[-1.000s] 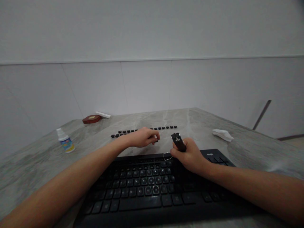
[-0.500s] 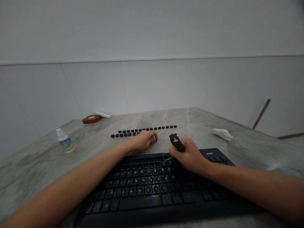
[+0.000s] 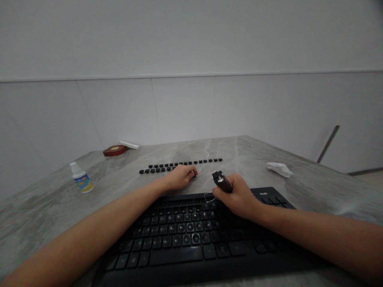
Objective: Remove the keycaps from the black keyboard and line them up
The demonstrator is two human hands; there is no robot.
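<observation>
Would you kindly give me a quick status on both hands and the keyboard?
Left hand closed by the keycap rows. Right hand grips keycap puller, wire loop at keyboard top row. Many keycaps off. Nothing blocking.

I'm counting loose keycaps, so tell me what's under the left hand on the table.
The left hand rests on the table at the keycap rows; one keycap peeks out at its fingertips. Anything under the palm is covered.
</observation>
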